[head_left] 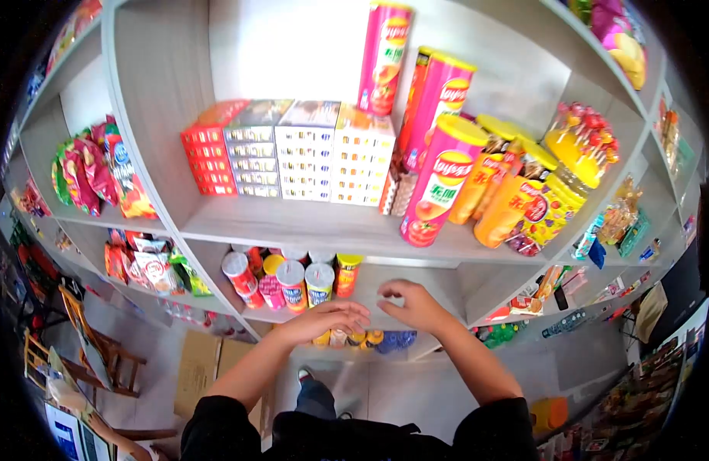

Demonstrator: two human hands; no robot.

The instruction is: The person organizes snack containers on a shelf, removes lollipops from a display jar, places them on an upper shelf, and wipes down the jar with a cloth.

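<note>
Watching left hand (323, 321) and right hand (410, 305), both grips slack, seemingly empty. Cans (293, 289) on lower shelf (445, 281), 11 o'clock from left hand, crowded: I judge sideways knuckle bump could topple several.

Grey white-backed shelving (316, 221) — pale floor (416, 388) — wooden chair (88, 340).

Mid-frame, stacked boxes (304, 157) stand on the upper shelf (323, 223), left of tubes (440, 184) and a lollipop jar (569, 160). Below, cans (291, 284) stand left on the lower shelf (435, 278); before it are the left hand (325, 320) and, to its right, the right hand (410, 303). Lower left is a carton (197, 369).
</note>
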